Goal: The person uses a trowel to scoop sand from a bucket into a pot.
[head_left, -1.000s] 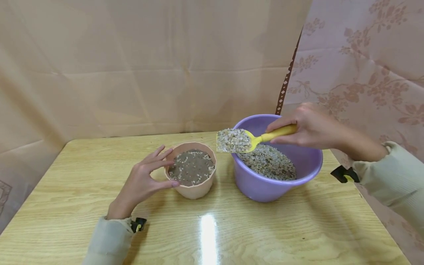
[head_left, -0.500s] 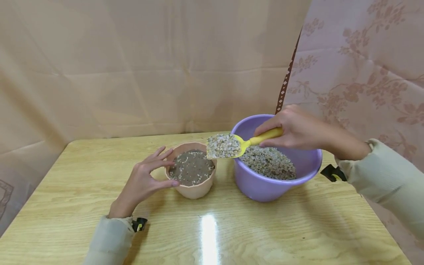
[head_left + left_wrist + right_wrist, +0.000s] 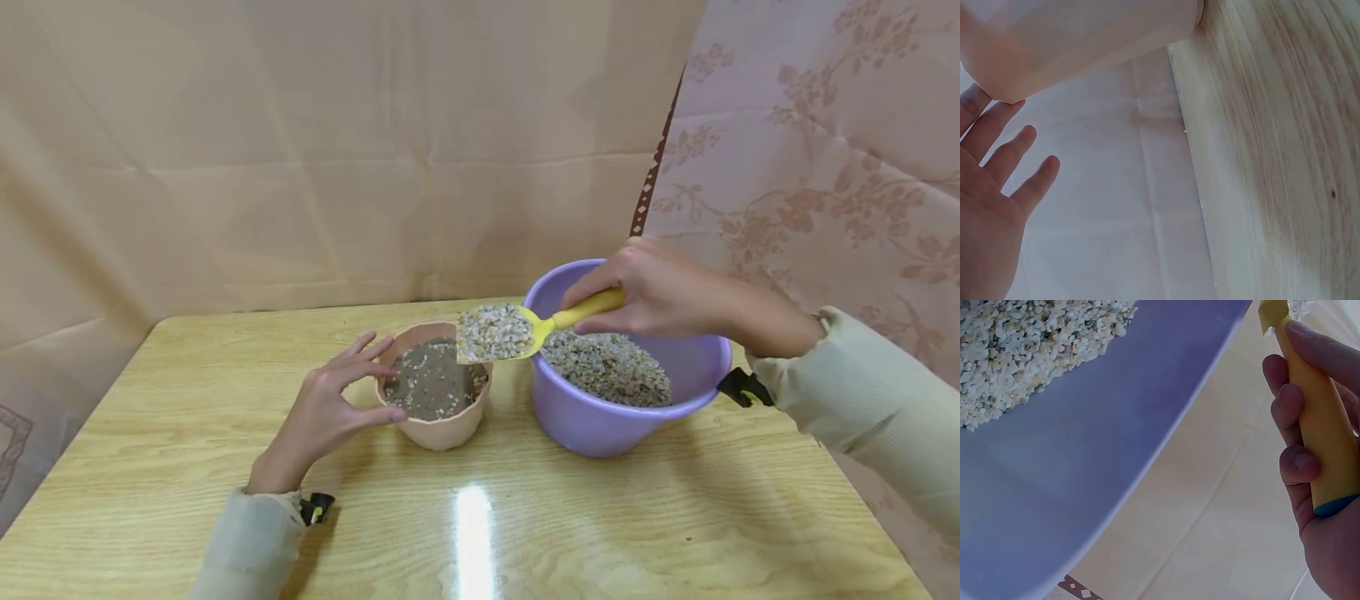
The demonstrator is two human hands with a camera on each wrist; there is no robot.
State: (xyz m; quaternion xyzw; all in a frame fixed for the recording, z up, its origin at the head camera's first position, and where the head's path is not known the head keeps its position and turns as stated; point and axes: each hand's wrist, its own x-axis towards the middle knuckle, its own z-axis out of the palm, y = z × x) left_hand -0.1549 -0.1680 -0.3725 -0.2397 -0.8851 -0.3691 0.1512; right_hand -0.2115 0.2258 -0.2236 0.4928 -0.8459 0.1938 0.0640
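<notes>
One wooden table runs broadly on the near side and the left of one peach pot, which holds grey-brown material dotted with pale grains. Two pale sleeves come in, one near-left of the pot, one to its right. The left hand is at the pot's left, fingers spread wide, thumb and a fingertip touching its rim. One purple basin stands just right of the pot, a narrow gap of wood between; one mass of pale granules lies inside. The right hand, above the basin and right of the pot, curls round the handle of one yellow scoop, whose heaped blade hangs over the pot's right rim. Beyond the pot, a narrow strip of wood ends at the table's far edge; two cloths, one plain, one floral, hang behind.
</notes>
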